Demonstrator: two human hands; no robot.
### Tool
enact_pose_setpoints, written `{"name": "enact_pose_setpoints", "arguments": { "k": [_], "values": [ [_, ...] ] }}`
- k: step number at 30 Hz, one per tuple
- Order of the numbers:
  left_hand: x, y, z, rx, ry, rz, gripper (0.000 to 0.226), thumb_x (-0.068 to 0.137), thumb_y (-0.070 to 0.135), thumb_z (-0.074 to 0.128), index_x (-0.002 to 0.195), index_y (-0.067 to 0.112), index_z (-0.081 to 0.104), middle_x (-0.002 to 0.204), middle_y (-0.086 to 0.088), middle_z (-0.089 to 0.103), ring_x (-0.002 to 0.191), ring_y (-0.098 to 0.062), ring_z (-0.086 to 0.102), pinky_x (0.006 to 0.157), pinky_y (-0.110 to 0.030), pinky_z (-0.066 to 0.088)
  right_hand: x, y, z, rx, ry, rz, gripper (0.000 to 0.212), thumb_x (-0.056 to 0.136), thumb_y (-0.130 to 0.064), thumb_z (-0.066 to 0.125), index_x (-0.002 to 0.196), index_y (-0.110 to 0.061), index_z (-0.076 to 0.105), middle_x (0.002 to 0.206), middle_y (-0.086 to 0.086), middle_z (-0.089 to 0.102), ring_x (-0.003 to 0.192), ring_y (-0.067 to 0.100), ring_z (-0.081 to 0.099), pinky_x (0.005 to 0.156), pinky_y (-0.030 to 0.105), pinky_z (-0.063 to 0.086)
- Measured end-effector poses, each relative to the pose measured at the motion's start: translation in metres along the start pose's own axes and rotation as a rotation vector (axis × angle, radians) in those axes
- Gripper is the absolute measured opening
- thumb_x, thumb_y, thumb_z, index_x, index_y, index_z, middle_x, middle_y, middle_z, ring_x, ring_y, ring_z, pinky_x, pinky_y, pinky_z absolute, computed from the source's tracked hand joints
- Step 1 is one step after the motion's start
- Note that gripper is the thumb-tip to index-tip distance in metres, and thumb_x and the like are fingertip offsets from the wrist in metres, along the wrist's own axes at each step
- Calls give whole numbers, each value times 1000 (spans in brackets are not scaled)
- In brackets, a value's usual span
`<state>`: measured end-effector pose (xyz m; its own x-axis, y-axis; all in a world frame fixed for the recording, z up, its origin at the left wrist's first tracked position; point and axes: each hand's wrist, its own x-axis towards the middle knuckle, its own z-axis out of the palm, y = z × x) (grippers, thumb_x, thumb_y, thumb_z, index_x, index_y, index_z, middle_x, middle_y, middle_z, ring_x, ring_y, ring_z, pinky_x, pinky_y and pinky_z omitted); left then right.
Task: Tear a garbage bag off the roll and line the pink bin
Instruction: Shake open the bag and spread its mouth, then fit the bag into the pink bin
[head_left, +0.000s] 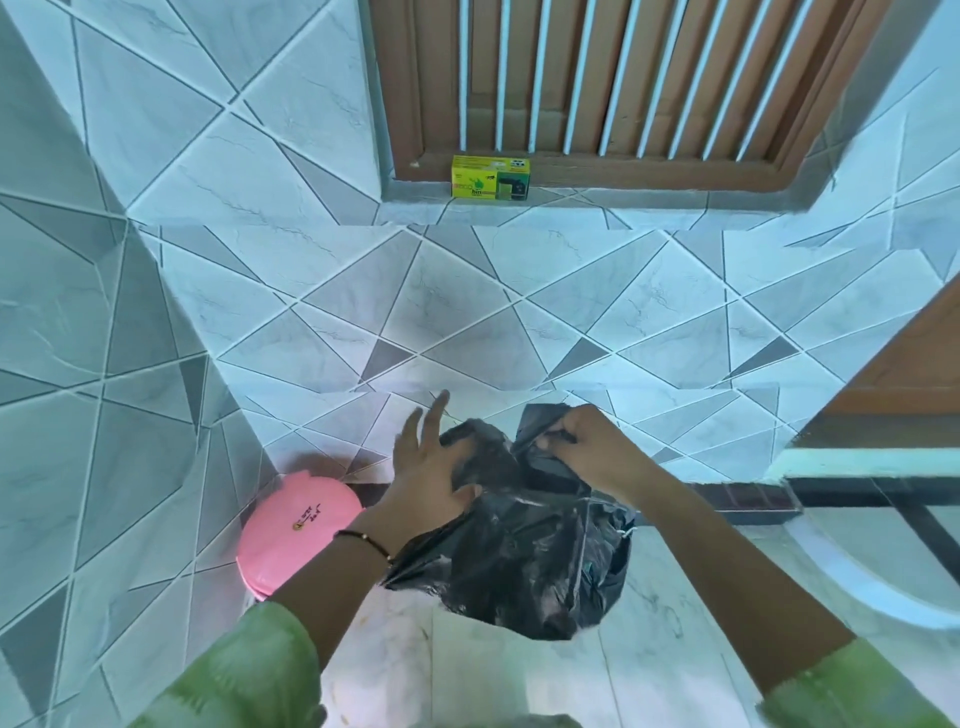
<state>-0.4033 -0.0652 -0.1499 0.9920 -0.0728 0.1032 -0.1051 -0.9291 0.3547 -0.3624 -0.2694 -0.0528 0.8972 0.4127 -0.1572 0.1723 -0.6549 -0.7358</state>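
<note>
A crumpled black garbage bag (530, 545) hangs in front of me, low in the head view. My right hand (587, 447) pinches its upper edge between thumb and fingers. On the bag's left side, my left hand (431, 467) rests with its fingers spread and its thumb pressed into the plastic. A round pink lid or bin top (296, 530) lies against the tiled wall at the lower left, partly behind my left forearm. The bin's body is not visible. A yellow-green bin-bag box (490, 177) stands on the window sill above.
Grey patterned tiles cover the wall (467, 312) ahead and on the left. A brown barred window frame (597, 78) is at the top. A wooden door edge (914, 374) stands at the right. The marble floor (675, 649) lies below.
</note>
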Motion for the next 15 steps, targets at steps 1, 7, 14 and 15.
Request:
{"name": "enact_pose_setpoints", "arguments": {
  "k": [1, 7, 14, 15],
  "values": [
    [2, -3, -3, -5, 32, 36, 53, 77, 40, 66, 122, 48, 39, 160, -4, -9, 145, -37, -11, 117, -51, 3, -3, -1, -5, -32, -13, -12, 20, 90, -14, 57, 81, 0, 69, 87, 31, 68, 65, 31, 60, 61, 34, 45],
    [10, 1, -14, -199, -178, 24, 51, 83, 41, 52, 127, 16, 56, 131, -7, 58, 126, -29, 49, 105, -39, 39, -15, 7, -29, -139, -103, -124, 29, 85, -3, 58, 92, -27, 71, 66, -19, 61, 51, -5, 51, 51, 7, 34],
    [5, -17, -46, -41, 189, -236, 43, 86, 20, 59, 126, 9, 49, 124, -13, 58, 107, -37, 59, 91, -44, 49, -8, 51, -20, -860, -192, -131, 42, 87, -7, 49, 118, -35, 56, 113, 2, 52, 100, 28, 60, 76, 31, 44],
    [0, -20, -50, 8, 201, -259, 47, 85, 18, 60, 129, 9, 46, 131, -13, 53, 107, -39, 59, 91, -47, 50, -9, 51, -17, -931, -201, -101, 37, 87, -8, 48, 116, -30, 56, 110, 4, 52, 99, 30, 61, 76, 32, 44]
  ]
}}
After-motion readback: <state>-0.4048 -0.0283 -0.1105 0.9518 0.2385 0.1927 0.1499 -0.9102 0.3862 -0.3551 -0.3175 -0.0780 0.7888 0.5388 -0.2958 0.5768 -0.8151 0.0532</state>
